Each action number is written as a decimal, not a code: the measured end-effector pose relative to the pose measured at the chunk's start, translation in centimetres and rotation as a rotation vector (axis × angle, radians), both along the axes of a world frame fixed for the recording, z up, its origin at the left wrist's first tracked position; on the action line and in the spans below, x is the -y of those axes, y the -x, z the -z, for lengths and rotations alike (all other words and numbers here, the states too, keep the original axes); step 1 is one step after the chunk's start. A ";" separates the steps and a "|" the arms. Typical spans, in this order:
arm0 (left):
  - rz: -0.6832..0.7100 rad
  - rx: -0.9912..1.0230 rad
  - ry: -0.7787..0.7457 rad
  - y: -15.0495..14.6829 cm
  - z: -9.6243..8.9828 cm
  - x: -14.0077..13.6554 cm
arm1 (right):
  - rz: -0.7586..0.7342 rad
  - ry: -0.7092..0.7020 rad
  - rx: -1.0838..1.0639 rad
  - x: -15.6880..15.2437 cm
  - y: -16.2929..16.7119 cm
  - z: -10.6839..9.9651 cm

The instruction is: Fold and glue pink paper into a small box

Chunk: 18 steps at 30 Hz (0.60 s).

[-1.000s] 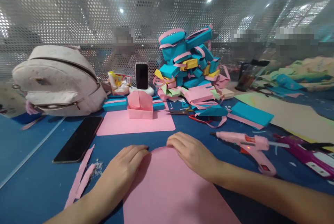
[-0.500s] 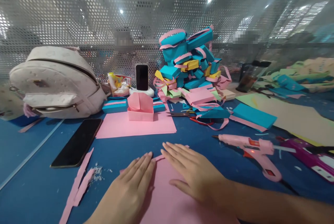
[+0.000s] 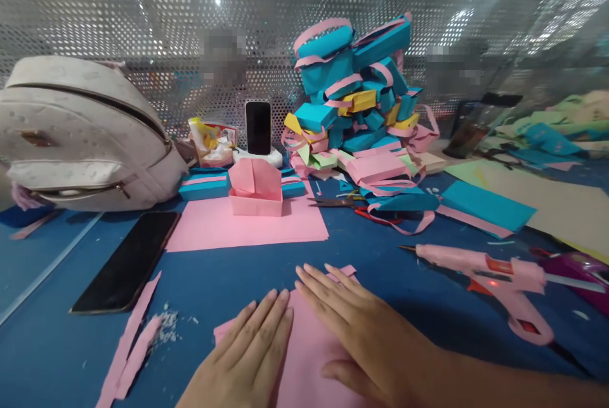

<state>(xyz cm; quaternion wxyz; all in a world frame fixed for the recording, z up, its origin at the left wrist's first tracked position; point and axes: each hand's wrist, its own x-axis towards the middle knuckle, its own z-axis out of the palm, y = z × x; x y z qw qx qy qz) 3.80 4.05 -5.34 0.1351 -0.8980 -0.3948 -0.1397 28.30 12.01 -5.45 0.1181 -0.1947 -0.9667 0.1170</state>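
Note:
Both palms lie flat on a sheet of pink paper [image 3: 309, 338] at the front of the blue table. My left hand [image 3: 242, 348] covers the sheet's left part, its fingers stretched out side by side. On the right part rests my right hand [image 3: 356, 332], fingers extended and thumb apart. A narrow pink strip [image 3: 349, 271] shows at the sheet's far edge, partly under my right fingers. Beyond the hands, a small folded pink paper box [image 3: 255, 195] stands on a stack of pink sheets [image 3: 209, 230].
A pink glue gun [image 3: 495, 281] lies at the right, its light red. On the left are a black phone [image 3: 128, 262], torn pink strips [image 3: 133, 351] and a white backpack [image 3: 90, 141]. Scissors [image 3: 333, 203] lie before a tall pile of paper boxes [image 3: 333, 72].
My right hand has slid slightly toward me, exposing more of the pink strip at the far edge. Both hands stay flat on the paper. The view has shifted a little.

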 end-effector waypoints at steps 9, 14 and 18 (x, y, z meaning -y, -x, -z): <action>-0.008 0.002 0.014 0.0 0.7 -0.6 | 0.010 -0.028 0.017 -0.1 -0.3 0.4; 0.011 -0.184 -0.192 0.1 1.1 -0.4 | 0.003 0.030 0.015 -0.4 -0.1 0.3; -0.088 -0.275 -0.221 0.2 1.7 0.5 | -0.011 0.093 0.091 -0.6 -0.2 0.3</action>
